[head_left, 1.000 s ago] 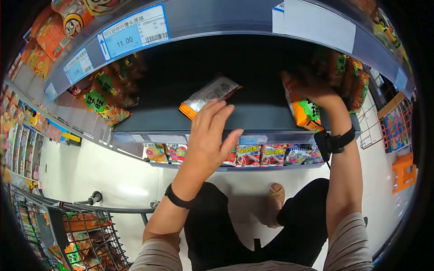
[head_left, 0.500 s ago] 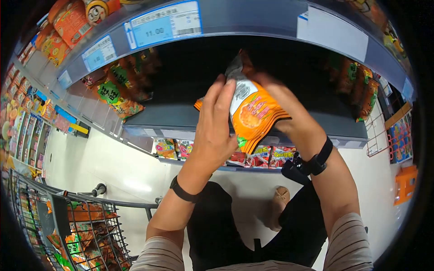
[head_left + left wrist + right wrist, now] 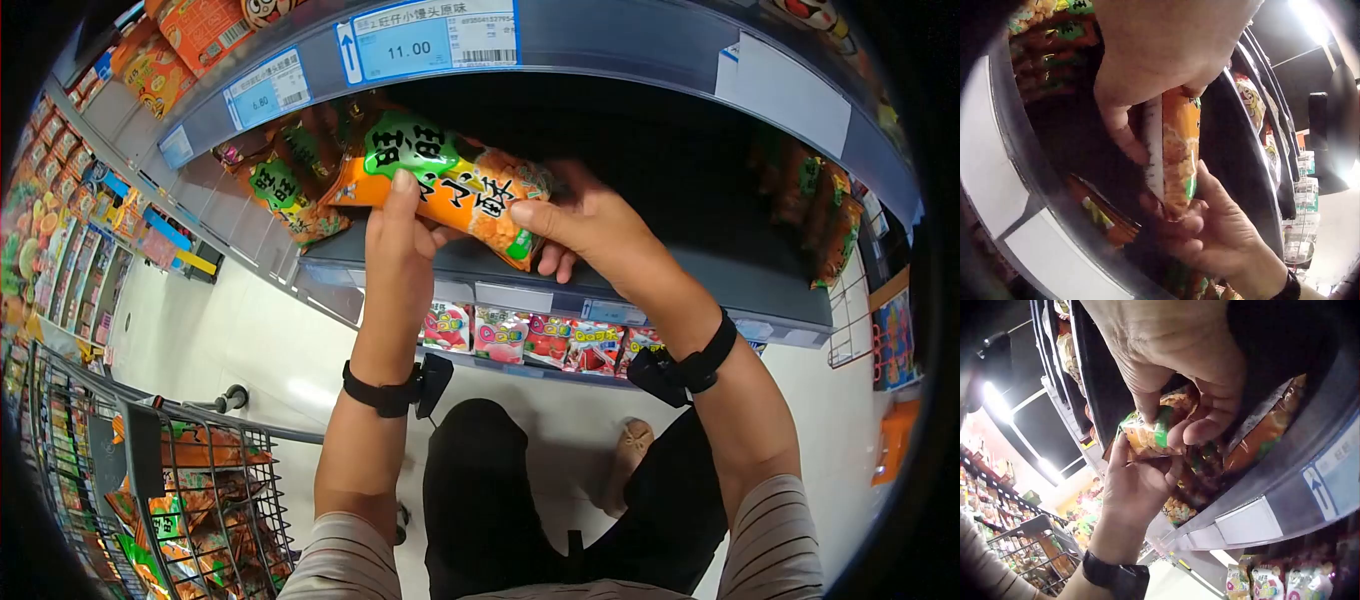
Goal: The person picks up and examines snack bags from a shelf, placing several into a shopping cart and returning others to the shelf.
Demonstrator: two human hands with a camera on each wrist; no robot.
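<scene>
Snack bag [image 3: 452,200] is reading 旺旺 on green, 小小酥 on orange. Upper price tag [image 3: 430,48] is showing 旺仔小馒头原味, 11.00; smaller tag [image 3: 268,90] is showing 6.80. Count: one bag in hands, two legible prices; at least four small QQ bags [image 3: 500,335] are sitting on the lower shelf. Held bag is facing its printed front up at the head camera, long axis sloping from upper left (旺旺 end) to lower right. It's hanging over the dark shelf [image 3: 690,262]. Left hand [image 3: 396,230] is gripping the near edge, thumb on front; right hand [image 3: 600,230] is pinching the right end.
</scene>
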